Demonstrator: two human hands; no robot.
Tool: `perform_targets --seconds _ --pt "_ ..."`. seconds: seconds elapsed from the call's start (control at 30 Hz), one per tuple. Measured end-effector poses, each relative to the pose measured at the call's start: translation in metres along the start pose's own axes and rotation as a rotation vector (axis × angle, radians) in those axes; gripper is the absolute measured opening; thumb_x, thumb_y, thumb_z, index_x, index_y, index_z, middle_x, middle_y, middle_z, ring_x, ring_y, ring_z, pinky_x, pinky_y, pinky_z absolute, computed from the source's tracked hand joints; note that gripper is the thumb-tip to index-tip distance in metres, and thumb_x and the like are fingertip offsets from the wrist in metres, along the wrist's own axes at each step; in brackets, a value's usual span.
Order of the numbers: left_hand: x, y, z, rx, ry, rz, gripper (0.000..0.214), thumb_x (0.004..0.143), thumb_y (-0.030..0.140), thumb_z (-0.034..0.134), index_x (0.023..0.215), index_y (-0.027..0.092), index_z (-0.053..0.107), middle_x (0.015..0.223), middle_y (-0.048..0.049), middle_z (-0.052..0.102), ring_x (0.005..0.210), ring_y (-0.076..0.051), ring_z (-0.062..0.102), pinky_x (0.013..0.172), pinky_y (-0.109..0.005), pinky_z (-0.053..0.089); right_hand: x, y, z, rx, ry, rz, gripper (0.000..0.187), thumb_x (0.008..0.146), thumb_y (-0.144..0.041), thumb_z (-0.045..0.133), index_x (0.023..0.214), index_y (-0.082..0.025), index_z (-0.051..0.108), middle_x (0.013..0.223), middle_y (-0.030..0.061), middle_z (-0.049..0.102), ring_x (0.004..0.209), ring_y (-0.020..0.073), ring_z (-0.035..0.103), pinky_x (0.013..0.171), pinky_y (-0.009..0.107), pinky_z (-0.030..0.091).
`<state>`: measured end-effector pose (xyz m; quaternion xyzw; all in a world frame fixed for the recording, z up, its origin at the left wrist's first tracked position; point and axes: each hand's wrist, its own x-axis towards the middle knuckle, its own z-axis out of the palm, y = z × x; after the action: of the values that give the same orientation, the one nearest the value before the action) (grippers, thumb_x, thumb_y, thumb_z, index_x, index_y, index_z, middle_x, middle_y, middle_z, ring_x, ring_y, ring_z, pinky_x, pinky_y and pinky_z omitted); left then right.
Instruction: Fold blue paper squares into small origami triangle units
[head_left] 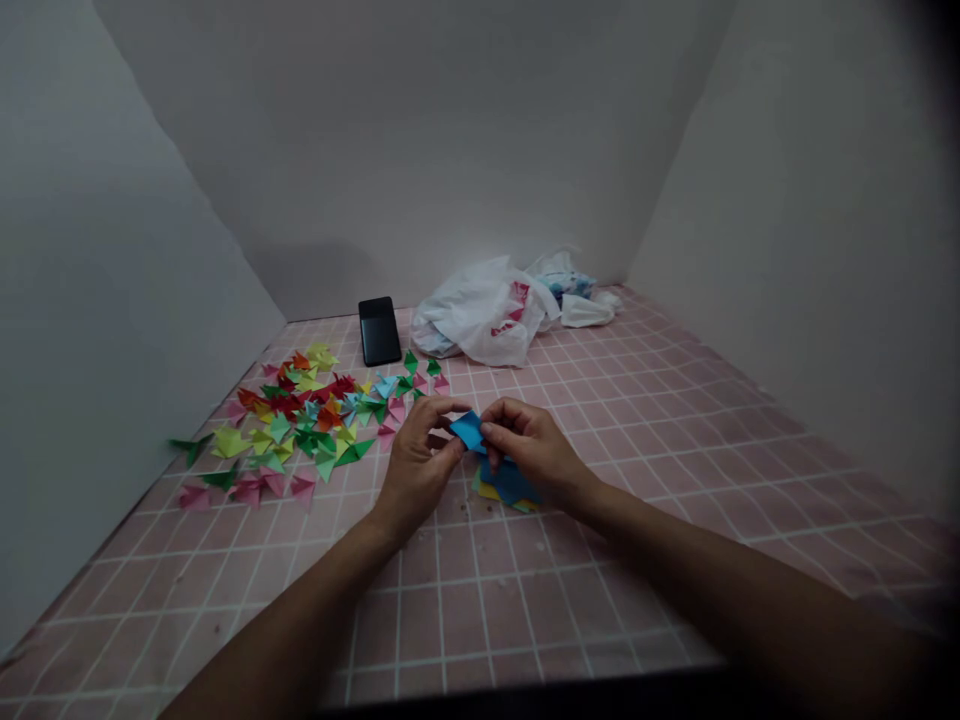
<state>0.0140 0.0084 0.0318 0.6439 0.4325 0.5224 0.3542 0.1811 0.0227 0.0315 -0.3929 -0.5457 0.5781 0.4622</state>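
Between both hands, a little above the table, is a small blue folded paper (468, 430). My left hand (424, 446) pinches its left edge between thumb and fingers. At the other side, the thumb and curled fingers of my right hand (529, 440) grip the same paper. Just below my right hand lies a small stack of coloured paper squares (510, 484), blue on top with yellow and green edges showing; the hand hides part of it. To the left of my left hand, many folded paper pieces (300, 420) in red, pink, green, yellow, orange and light blue are spread about.
A black phone (379, 331) lies at the back, behind the folded pieces. Right of it is a crumpled white plastic bag (487, 312) with red print, then a white-and-blue packet (564, 276). Pale walls (465, 150) enclose the pink checked tablecloth (675, 430) on three sides.
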Motion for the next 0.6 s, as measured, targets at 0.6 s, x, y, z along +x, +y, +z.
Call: perform_targets --seconds 0.6 --pt "0.005 -0.014 -0.005 -0.145 0.025 -0.062 0.008 0.081 0.025 0.073 0.084 0.018 0.071 0.082 -0.0016 0.069 0.076 -0.015 0.063 0.071 -0.027 0.05 0.002 0.002 -0.003 0.194 -0.098 0.033 0.028 0.075 -0.04 0.079 0.082 -0.019 0.061 0.058 -0.0047 0.063 0.049 0.0097 0.058 0.052 0.023 0.048"
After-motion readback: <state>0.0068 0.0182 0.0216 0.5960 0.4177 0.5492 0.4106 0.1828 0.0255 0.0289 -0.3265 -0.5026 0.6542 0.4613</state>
